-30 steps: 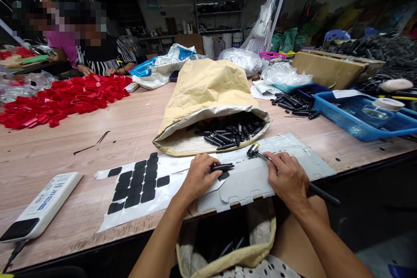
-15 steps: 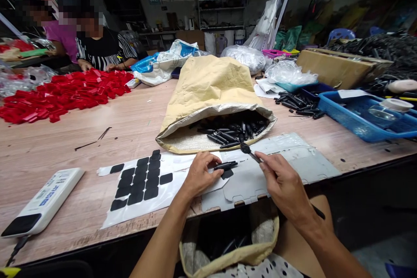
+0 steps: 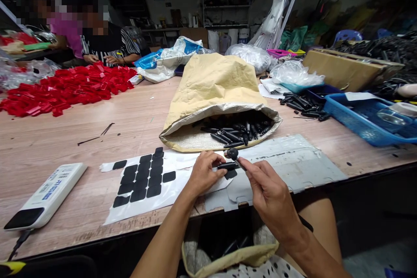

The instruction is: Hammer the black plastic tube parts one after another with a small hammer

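My left hand (image 3: 206, 173) pinches a black cylindrical part (image 3: 228, 165) low over the grey board. Between the fingers of my right hand (image 3: 269, 186) is a thin rod with a round black head (image 3: 232, 153), which is just above the black part. A black patch (image 3: 231, 174) lies under the part, beside my left fingertips. Left of my hands, a white sheet (image 3: 182, 182) bears several rounded black squares (image 3: 141, 183). Behind them, a yellow sack (image 3: 216, 80) lies with its mouth toward me, and several black parts (image 3: 228, 134) show inside.
A white device (image 3: 47, 195) with a cable lies at the left. Red pieces (image 3: 71, 87) are heaped at the far left, near two people. Blue tray (image 3: 368, 121) and loose black parts (image 3: 302, 104) are at the right. Another open sack (image 3: 234, 260) is below the table edge.
My right hand has moved left, bringing the rod's round head from beside the sack's mouth to just above the black part. My left hand still holds that part. The view has shifted slightly.
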Demonstrator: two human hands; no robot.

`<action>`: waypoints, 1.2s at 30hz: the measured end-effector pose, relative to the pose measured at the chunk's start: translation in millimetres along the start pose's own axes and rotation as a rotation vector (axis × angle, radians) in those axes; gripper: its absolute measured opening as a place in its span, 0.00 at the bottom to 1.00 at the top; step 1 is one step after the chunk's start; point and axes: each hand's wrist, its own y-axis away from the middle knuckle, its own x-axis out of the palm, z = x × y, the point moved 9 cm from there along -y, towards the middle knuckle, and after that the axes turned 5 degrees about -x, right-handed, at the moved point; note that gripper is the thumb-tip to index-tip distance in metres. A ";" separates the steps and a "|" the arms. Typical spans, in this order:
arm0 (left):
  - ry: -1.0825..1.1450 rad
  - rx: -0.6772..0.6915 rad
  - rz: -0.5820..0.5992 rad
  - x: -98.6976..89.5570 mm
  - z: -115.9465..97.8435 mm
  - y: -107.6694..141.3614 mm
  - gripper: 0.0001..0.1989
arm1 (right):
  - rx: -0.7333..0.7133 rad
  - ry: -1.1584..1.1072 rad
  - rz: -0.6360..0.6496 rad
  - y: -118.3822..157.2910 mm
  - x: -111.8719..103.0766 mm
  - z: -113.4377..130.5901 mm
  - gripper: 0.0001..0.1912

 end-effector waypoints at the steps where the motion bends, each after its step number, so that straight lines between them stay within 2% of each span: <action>1: -0.006 -0.002 -0.003 -0.1 0.1 -0.3 0.07 | -0.011 0.030 0.007 0.9 2.2 1.6 0.26; 6: -0.031 -0.013 -0.024 -2.6 -2.3 -1.3 0.06 | 0.001 0.185 0.114 5.7 17.2 -1.8 0.28; 12: 0.015 -0.025 -0.017 -1.8 -0.6 -1.4 0.08 | 0.022 0.156 0.028 2.9 -1.1 -4.4 0.26; 17: 0.010 -0.031 -0.034 -2.0 0.6 -0.1 0.09 | 0.065 0.160 0.086 6.1 4.0 -14.9 0.23; 21: 0.003 -0.012 -0.030 -1.8 -0.4 0.0 0.07 | 0.114 0.200 -0.009 3.0 -19.4 -35.2 0.20; 24: 0.014 -0.024 -0.025 -2.6 0.7 -1.2 0.06 | 0.160 0.354 -0.052 2.5 -43.5 -63.5 0.19; 26: 0.015 -0.038 -0.013 -2.8 1.1 -1.8 0.05 | 0.195 0.497 -0.032 4.4 -53.2 -86.8 0.18; 31: -0.001 -0.053 0.011 -1.8 -0.1 -1.0 0.03 | 0.192 0.740 -0.050 10.0 -56.9 -122.1 0.15; 36: -0.027 -0.045 0.034 -0.8 -1.4 -0.8 0.04 | 0.183 0.788 -0.126 11.5 -53.2 -123.7 0.14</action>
